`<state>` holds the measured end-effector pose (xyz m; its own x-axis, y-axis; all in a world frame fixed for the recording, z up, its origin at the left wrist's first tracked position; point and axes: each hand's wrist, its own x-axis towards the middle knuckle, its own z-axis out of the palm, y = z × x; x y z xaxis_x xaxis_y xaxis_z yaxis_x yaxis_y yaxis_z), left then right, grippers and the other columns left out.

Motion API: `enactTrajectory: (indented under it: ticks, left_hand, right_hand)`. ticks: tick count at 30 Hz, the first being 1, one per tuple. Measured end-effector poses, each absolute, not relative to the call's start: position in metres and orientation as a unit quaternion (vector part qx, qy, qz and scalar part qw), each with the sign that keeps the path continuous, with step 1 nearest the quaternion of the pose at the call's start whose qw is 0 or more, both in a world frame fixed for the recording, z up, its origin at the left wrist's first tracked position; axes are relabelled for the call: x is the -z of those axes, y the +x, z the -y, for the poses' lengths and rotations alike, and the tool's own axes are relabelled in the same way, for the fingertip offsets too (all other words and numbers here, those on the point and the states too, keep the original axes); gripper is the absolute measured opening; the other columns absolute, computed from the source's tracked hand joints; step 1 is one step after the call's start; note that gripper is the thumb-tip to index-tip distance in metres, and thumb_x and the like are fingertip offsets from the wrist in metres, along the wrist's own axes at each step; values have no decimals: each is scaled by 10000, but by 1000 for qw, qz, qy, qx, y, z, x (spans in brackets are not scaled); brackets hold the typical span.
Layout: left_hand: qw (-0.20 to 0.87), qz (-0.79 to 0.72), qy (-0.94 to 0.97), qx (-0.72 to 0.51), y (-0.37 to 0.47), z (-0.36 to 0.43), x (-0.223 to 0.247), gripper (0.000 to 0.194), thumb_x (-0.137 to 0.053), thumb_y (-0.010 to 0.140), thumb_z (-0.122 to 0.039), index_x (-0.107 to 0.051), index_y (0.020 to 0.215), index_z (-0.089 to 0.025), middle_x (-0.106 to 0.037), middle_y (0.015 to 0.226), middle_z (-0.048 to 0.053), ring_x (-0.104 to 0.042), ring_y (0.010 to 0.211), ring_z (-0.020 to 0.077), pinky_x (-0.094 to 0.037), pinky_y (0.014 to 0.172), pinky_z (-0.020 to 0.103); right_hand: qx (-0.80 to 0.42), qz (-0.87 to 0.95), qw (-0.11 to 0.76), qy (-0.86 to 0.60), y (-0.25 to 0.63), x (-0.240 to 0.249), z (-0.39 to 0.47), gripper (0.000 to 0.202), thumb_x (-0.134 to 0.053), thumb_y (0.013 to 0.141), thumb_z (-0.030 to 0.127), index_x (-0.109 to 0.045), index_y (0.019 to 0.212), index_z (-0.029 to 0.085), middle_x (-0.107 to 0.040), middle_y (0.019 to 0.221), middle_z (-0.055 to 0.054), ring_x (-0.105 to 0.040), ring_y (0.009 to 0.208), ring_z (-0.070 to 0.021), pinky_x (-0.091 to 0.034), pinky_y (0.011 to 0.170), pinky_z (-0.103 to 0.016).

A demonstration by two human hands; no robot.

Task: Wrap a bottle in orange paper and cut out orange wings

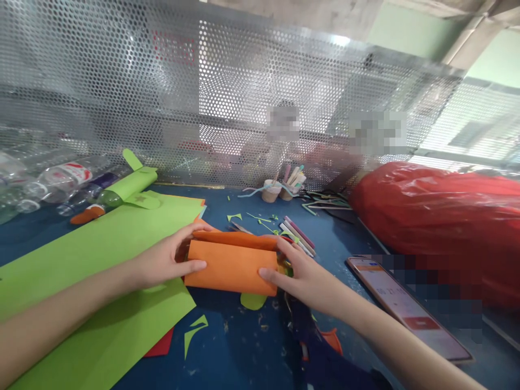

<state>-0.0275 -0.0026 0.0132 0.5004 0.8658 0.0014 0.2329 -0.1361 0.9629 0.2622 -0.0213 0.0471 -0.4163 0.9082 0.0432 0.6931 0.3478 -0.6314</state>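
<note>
An orange sheet of paper (231,266), curled over on itself, is held above the blue table between both hands. My left hand (170,257) grips its left end, thumb on the near face and fingers behind. At the right end, my right hand (294,271) pinches it the same way, thumb in front. Part of a rounded green paper piece (253,301) shows below the orange paper. Large green sheets (101,244) lie under and beside my left forearm. Scissor blades (240,227) are partly visible behind the orange paper.
Plastic bottles (60,176) and a green paper-wrapped bottle (132,184) lie at the left. Markers (300,235), paper scraps (195,330) and two small pots (271,190) are on the blue table (227,357). A phone (406,309) and red plastic bag (439,216) are right. Perforated metal stands behind.
</note>
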Motion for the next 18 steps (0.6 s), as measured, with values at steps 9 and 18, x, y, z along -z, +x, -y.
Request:
enactTrajectory:
  ticks: [9,18]
  left_hand:
    - [516,-382,707,-298,-29,-4,-14,440,-679,810,-332,-485,1204,-304,-556,1310,51,-540,1205,269,-481,939,382]
    - [485,-388,711,-328,-25,6,-16,426,-612,854,-302,-267,1104,-317,-410,1406,84,-509,1228,246,-455,945,370]
  right_hand:
    - [-280,788,197,-512,262,-45,23,520,-584,862,402,-454,1346,263,-577,1285,-78,-519,1205,-294,-434,1000,-483]
    - [-208,804,251,-497,259,-39,28,560,-572,857,333,-330,1360,291,-519,1331,-80,-503,1231,-273,-439,1000,-462]
